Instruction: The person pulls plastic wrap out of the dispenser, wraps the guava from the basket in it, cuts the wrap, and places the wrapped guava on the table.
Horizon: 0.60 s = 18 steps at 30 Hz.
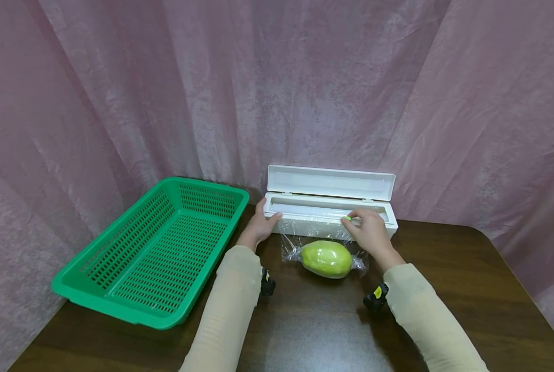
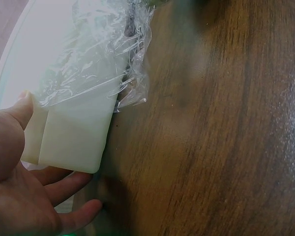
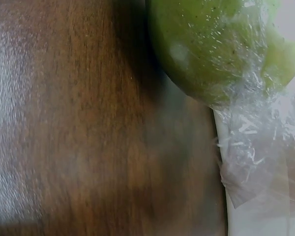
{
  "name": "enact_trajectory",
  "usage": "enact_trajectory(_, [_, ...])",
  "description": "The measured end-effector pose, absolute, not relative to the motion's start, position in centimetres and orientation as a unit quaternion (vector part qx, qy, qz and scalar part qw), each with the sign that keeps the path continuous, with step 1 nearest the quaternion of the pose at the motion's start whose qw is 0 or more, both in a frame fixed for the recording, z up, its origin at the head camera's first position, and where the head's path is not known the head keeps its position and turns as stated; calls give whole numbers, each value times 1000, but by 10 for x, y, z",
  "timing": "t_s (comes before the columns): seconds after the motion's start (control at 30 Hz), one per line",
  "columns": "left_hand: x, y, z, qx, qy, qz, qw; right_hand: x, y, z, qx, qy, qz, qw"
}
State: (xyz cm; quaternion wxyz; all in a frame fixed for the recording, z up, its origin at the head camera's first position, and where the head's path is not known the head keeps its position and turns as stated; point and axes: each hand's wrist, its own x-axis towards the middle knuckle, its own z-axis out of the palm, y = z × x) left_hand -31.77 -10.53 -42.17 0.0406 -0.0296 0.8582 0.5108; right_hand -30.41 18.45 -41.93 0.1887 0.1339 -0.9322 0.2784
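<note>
A white cling film dispenser [image 1: 390, 227] stands at the back of the table, its lid [image 1: 331, 182] raised. My left hand [image 1: 260, 226] grips its left end, thumb on the front edge; in the left wrist view, the fingers bend around the end [image 2: 73, 142]. With thumb and fingertips my right hand [image 1: 370, 232] pinches a small green slider [image 1: 349, 218] on the dispenser's front edge, right of the middle. Clear film [image 1: 292, 242] hangs from the dispenser down to a green oval fruit [image 1: 326, 259], which lies film-wrapped before it with crumpled ends.
To the left stands a green slotted plastic basket [image 1: 163, 321], its inner floor visible. A pink curtain [image 1: 277, 93] hangs behind the dark wooden table [image 1: 305, 336]. The right wrist view shows the fruit and crumpled film close up; most of my right hand is out of that view.
</note>
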Motion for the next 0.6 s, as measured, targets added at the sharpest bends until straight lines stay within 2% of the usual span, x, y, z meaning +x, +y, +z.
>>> enact_trajectory(0.2, [-318,-106,-423,-32,857,513,43,-303,186,-419,127,-936,282,168])
enact_trajectory(0.6, [-317,-106,-424,-30,858,511,44,-303,188,-425,118,-931,296,178])
